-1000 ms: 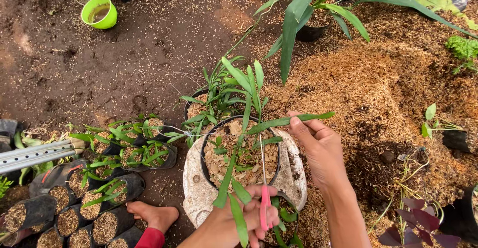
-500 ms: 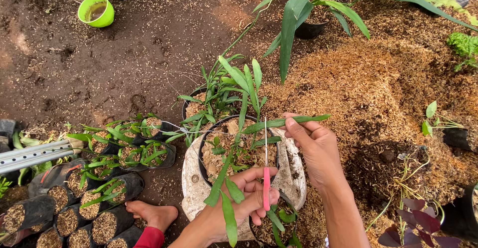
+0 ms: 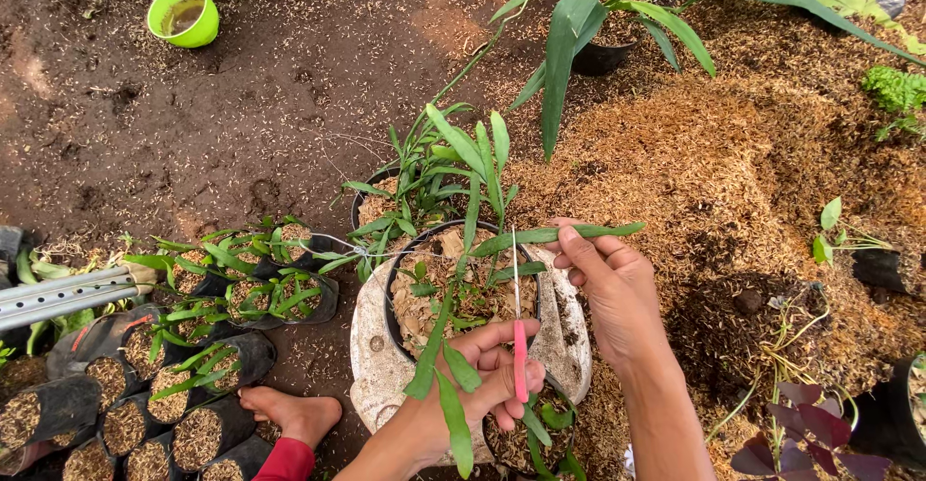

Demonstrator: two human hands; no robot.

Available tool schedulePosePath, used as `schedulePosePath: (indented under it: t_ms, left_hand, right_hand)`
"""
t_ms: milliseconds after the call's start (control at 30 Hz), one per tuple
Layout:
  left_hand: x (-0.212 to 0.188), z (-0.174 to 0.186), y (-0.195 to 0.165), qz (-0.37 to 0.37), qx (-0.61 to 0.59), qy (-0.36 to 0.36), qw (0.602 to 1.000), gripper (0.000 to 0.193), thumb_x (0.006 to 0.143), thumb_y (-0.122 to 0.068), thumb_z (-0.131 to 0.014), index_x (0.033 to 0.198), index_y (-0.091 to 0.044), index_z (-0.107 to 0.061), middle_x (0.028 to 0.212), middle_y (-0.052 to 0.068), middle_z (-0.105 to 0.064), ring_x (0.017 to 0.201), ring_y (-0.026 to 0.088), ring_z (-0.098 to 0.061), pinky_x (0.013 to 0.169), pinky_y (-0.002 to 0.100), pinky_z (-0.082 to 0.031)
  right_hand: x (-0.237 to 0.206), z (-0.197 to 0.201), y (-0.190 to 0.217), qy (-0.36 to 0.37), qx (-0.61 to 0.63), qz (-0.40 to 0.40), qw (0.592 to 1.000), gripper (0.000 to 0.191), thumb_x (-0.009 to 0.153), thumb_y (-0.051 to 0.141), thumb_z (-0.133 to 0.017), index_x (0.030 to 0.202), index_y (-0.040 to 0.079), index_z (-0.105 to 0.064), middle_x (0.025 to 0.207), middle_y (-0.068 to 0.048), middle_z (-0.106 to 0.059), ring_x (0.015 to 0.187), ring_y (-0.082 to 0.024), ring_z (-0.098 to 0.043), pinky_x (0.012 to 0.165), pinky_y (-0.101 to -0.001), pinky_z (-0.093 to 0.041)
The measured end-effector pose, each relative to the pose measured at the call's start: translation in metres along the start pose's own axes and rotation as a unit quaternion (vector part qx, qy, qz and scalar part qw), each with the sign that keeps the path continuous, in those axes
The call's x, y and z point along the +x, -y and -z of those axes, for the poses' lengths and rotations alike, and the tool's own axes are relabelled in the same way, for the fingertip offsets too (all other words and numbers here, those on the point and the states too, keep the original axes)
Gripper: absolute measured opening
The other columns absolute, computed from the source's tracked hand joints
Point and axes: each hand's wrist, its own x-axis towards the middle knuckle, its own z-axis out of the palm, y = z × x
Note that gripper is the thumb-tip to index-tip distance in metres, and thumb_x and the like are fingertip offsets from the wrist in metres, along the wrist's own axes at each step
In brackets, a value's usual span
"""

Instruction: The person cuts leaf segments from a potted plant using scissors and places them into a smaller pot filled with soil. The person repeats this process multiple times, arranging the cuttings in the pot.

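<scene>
A black pot filled with husk holds a plant with long narrow green leaves; it stands on a round pale block. My left hand sits at the pot's near rim, gripping a thin metal tool with a pink handle that points up into the pot. My right hand is at the pot's right rim, its fingers pinching one long leaf that stretches out sideways. A second black pot with similar shoots stands just behind.
Several small black nursery bags with seedlings crowd the lower left beside my bare foot and a metal rail. A husk pile lies right. A green cup and a broad-leafed potted plant stand further off.
My left hand has shifted the pink-handled tool slightly right and upright. My right hand has stayed on the long leaf at the pot's right rim.
</scene>
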Motion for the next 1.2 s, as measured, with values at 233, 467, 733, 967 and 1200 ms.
schedulePosePath:
  t_ms: [233, 467, 733, 967, 1200]
  left_hand:
    - [0.003, 0.000, 0.002, 0.003, 0.007, -0.003, 1.000, 0.063, 0.089, -0.021, -0.075, 0.145, -0.001, -0.055, 0.083, 0.004, -0.070, 0.060, 0.008, -0.061, 0.052, 0.024, -0.052]
    - [0.004, -0.003, 0.002, 0.030, 0.032, -0.022, 0.999, 0.066, 0.087, -0.025, -0.077, 0.146, -0.002, -0.057, 0.078, 0.004, -0.069, 0.057, 0.007, -0.060, 0.051, 0.023, -0.051]
    - [0.005, -0.002, 0.000, 0.029, 0.042, -0.023, 0.998, 0.067, 0.087, -0.026, -0.076, 0.145, -0.002, -0.055, 0.079, 0.002, -0.070, 0.057, 0.007, -0.060, 0.051, 0.023, -0.052]
    - [-0.002, -0.004, 0.004, -0.012, 0.046, -0.021, 0.999, 0.065, 0.087, -0.026, -0.077, 0.144, 0.001, -0.059, 0.077, 0.002, -0.068, 0.058, 0.006, -0.059, 0.050, 0.022, -0.051]
    - [-0.061, 0.028, 0.082, -0.281, 0.384, -0.061, 0.877, 0.050, 0.088, -0.024, -0.076, 0.134, -0.012, -0.059, 0.084, 0.009, -0.072, 0.069, 0.011, -0.070, 0.066, 0.027, -0.054]
  right_hand:
    - [0.001, -0.002, -0.001, 0.009, -0.011, -0.002, 1.000, 0.040, 0.091, 0.029, -0.074, 0.120, 0.001, -0.074, 0.095, -0.005, -0.074, 0.081, -0.009, -0.057, 0.072, -0.0268, -0.043]
    - [-0.007, -0.020, 0.003, -0.005, -0.071, -0.012, 0.997, 0.043, 0.082, 0.025, -0.079, 0.120, 0.006, -0.074, 0.098, -0.008, -0.079, 0.094, -0.015, -0.071, 0.091, -0.0320, -0.053]
    - [-0.008, -0.022, 0.008, -0.014, -0.071, -0.011, 0.997, 0.041, 0.081, 0.021, -0.081, 0.119, 0.006, -0.073, 0.098, -0.011, -0.079, 0.094, -0.015, -0.071, 0.093, -0.0345, -0.053]
    - [-0.006, -0.020, 0.007, -0.009, -0.034, -0.003, 0.999, 0.040, 0.079, 0.017, -0.082, 0.115, 0.006, -0.068, 0.097, -0.010, -0.079, 0.093, -0.015, -0.072, 0.092, -0.0331, -0.053]
    - [-0.019, 0.002, 0.017, -0.025, -0.037, 0.055, 0.997, 0.032, 0.085, 0.007, -0.082, 0.106, 0.008, -0.058, 0.083, -0.008, -0.066, 0.076, -0.017, -0.058, 0.067, -0.0293, -0.046]
